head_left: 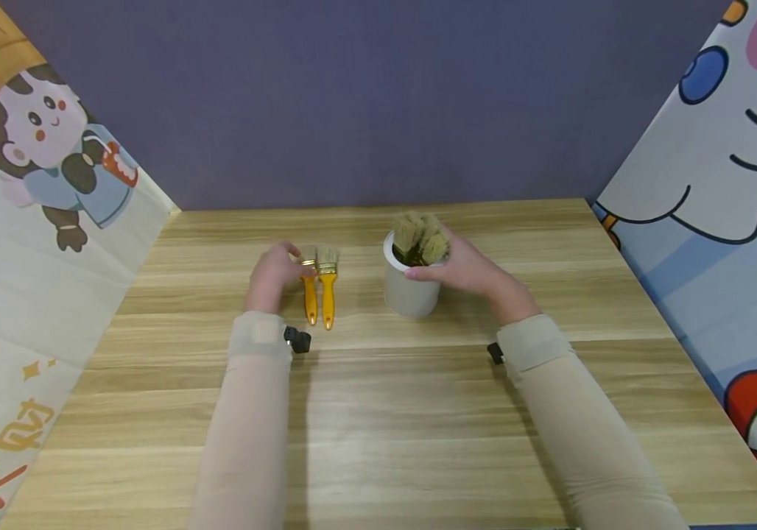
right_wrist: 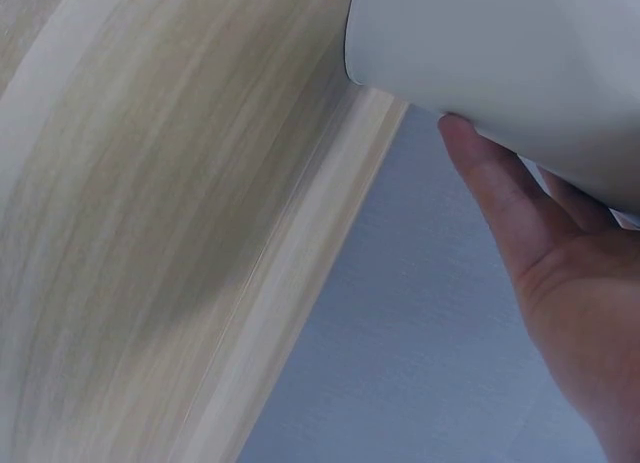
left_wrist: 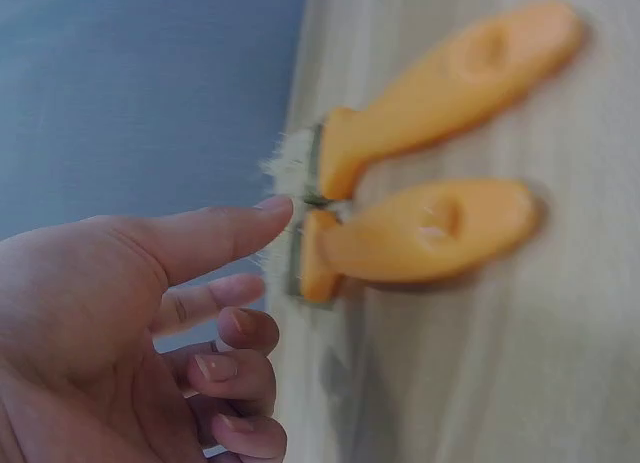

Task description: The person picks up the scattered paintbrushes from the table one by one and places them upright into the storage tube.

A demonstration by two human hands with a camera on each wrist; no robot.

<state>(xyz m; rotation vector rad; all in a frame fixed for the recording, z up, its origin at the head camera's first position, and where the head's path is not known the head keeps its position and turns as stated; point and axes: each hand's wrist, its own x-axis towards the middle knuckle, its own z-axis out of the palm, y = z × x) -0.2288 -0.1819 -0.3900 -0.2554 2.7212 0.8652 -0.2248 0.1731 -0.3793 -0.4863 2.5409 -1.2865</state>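
Observation:
Two paintbrushes with yellow-orange handles lie side by side on the table, bristles pointing away: a left paintbrush (head_left: pixel 310 298) and a right paintbrush (head_left: pixel 328 300). My left hand (head_left: pixel 274 274) is at the left one, its thumb over the metal band and its fingers loosely bent. In the left wrist view the thumb of the left hand (left_wrist: pixel 130 323) overlaps the pale bristles, and nothing is pinched. A white cup (head_left: pixel 410 293) stands upright to the right, with several brushes (head_left: pixel 418 234) in it, bristles up. My right hand (head_left: pixel 467 269) holds the cup's right side, thumb at the front rim.
The wooden table (head_left: pixel 392 442) ends at a dark blue-purple wall (head_left: pixel 365 103) behind the cup. Printed cartoon panels stand at the left (head_left: pixel 20 294) and right (head_left: pixel 716 221) sides. A small black device (head_left: pixel 297 339) sits at the left wrist.

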